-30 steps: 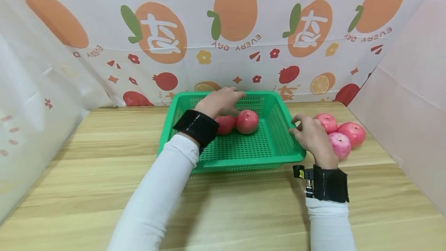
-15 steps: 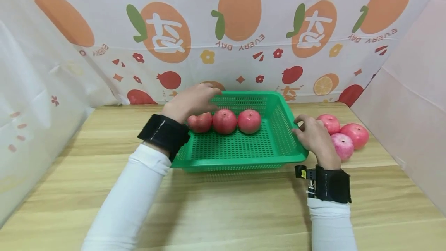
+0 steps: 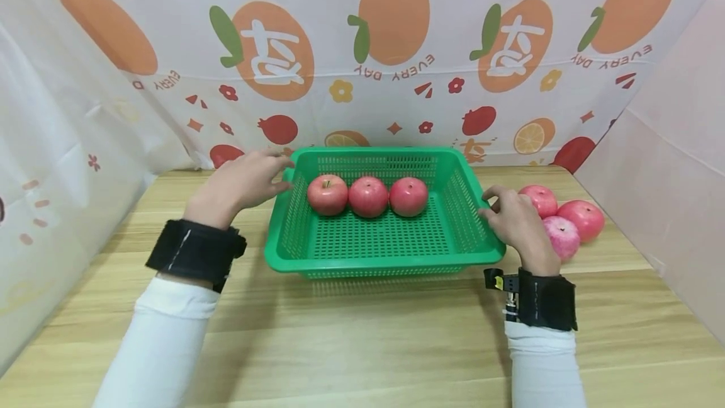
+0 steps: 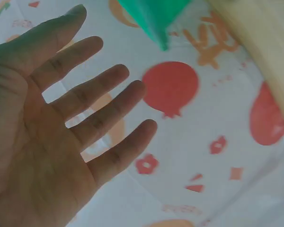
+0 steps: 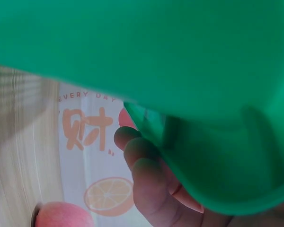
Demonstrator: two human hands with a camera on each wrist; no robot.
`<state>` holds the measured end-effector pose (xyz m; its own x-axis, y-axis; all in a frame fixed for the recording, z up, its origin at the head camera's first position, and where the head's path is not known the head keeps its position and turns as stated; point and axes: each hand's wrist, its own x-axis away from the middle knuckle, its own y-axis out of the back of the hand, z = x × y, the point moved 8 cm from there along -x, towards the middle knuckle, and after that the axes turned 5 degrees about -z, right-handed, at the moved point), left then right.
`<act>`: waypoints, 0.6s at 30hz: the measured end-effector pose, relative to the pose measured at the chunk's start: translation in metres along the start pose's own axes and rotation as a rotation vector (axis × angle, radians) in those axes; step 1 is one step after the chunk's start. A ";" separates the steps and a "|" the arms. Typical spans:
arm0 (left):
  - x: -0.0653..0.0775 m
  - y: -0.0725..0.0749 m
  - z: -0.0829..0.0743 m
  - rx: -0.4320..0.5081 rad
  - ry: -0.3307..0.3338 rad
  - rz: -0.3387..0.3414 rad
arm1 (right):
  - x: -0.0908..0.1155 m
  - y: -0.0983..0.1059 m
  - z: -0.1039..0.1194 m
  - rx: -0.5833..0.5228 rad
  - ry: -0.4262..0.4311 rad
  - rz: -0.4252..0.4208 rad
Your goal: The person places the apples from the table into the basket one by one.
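Right wrist: fingers [image 5: 149, 184] at basket rim [image 5: 246, 202]

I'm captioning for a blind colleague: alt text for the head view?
Three red apples stand in a green plastic basket, a person's right hand gripping its right rim, left hand open beside its left; three more apples lie at right on a wooden table.

Left hand [image 3: 240, 182]: just beside the left rim of the green, rectangular, perforated plastic basket [image 3: 382, 264]; fingers extended and spread, thumb straight. Right hand [image 3: 520, 226]: at the basket's right rim, fingers curled beneath it, gripping. Both forearms [image 3: 155, 345], in white long sleeves [image 3: 544, 364], extend from the basket's near side. Black fabric wristbands [image 3: 195, 250]: left one left of the basket, right one near its front right corner.
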<state>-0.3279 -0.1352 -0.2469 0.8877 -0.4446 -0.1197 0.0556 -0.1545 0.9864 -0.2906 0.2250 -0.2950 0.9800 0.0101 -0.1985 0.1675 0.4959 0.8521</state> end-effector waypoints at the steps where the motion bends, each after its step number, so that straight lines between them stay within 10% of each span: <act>1: 0.004 -0.004 0.003 0.007 -0.003 -0.002 | 0.000 0.000 0.000 0.001 0.003 -0.001; 18: 0.033 -0.039 0.016 0.187 0.016 -0.271 | 0.001 -0.002 -0.001 0.002 0.020 -0.014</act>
<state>-0.3077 -0.1575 -0.2911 0.8591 -0.3520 -0.3715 0.2069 -0.4250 0.8812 -0.2900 0.2245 -0.2975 0.9753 0.0205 -0.2201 0.1814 0.4948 0.8499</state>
